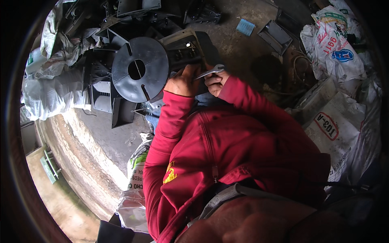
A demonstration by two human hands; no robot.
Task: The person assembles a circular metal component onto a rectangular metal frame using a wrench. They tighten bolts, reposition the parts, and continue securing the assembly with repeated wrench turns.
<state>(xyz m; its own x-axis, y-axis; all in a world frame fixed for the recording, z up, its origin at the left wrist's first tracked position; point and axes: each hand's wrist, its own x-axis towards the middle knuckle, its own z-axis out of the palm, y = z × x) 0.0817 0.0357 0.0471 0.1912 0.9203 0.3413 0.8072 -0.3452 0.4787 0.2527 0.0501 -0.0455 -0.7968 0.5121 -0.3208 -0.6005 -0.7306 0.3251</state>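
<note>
A silver open-ended wrench [208,72] slants between my two hands, its open jaw up at the right. My right hand [216,82] has its fingers curled against the wrench just below that jaw. At the wrench's other end my left hand [182,83] is closed, its knuckles up; what lies inside its grip is hidden. Immediately left of it stands a dark grey round metal disc [152,60] with a central hole and slots. Beyond my hands is a dark metal part with a tan-edged frame [178,37].
Black metal brackets [102,97] lie left of the disc, with more piled at the far side. A blue flat piece [245,27] and a grey metal channel [275,37] lie on the far floor. White printed sacks [338,125] line the right; crumpled plastic [56,95] lies left.
</note>
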